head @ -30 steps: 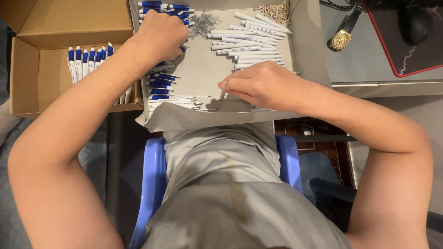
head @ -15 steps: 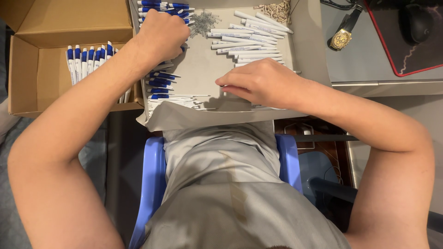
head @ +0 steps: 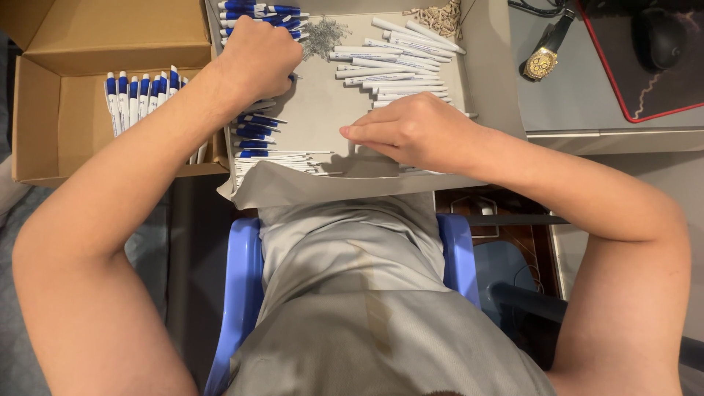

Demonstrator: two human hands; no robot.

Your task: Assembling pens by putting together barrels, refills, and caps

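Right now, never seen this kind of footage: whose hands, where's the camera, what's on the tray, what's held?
There is no machine here. One camera, worn on a person's head, looks straight down at their own two bare hands and lap; they sit on a blue chair.

In front lies a shallow grey tray. It holds blue pen parts on the left side, white pen barrels on the right, a pile of small metal springs and a heap of small tan pieces at the top.

The left hand is closed into a fist over the blue parts; what it grips is hidden. The right hand rests flat on white barrels at the near edge.

On the left, a cardboard box holds a row of assembled blue-and-white pens. A gold wristwatch lies on the desk to the right.
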